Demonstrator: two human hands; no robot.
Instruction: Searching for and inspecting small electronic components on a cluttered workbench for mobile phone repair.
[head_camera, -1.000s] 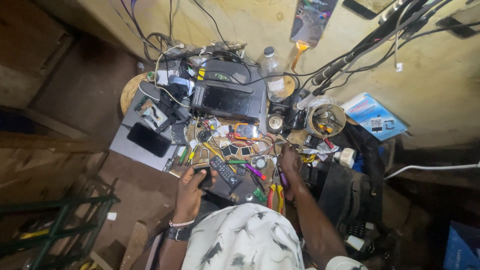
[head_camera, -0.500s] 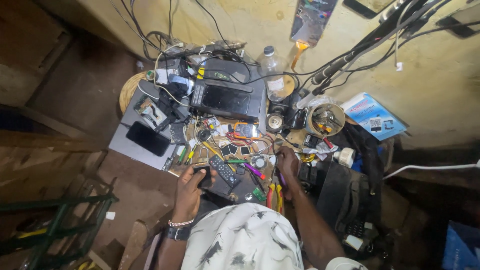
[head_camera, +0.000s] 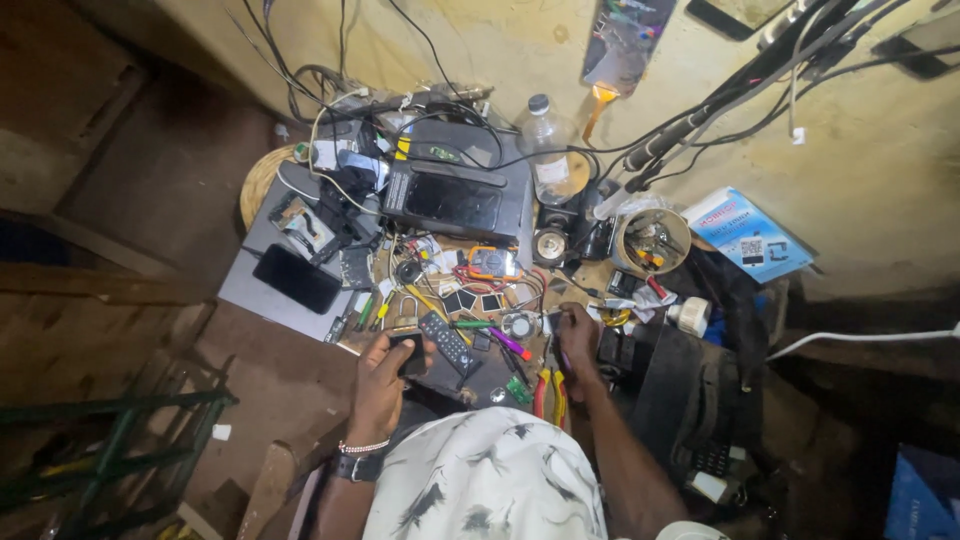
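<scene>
My left hand (head_camera: 382, 378) grips a small black device (head_camera: 408, 352) at the near edge of a cluttered workbench (head_camera: 262, 295). Just right of it lies a black remote control (head_camera: 447, 343). My right hand (head_camera: 577, 335) reaches into the clutter at the right, fingers closed around a small tool or part that is too small to make out. Red and yellow handled pliers (head_camera: 549, 393) lie just left of that wrist. A multimeter (head_camera: 491, 263) with orange trim sits further back among loose wires.
A black box-shaped device (head_camera: 455, 199) stands at the back with a plastic bottle (head_camera: 545, 140) beside it. A dark phone (head_camera: 296, 279) lies at the left, a round tub of parts (head_camera: 651, 242) and a blue box (head_camera: 748, 235) at the right. Cables hang down the wall.
My left hand has shifted slightly up and right with the black device. My right hand stays in the clutter, almost unmoved.
</scene>
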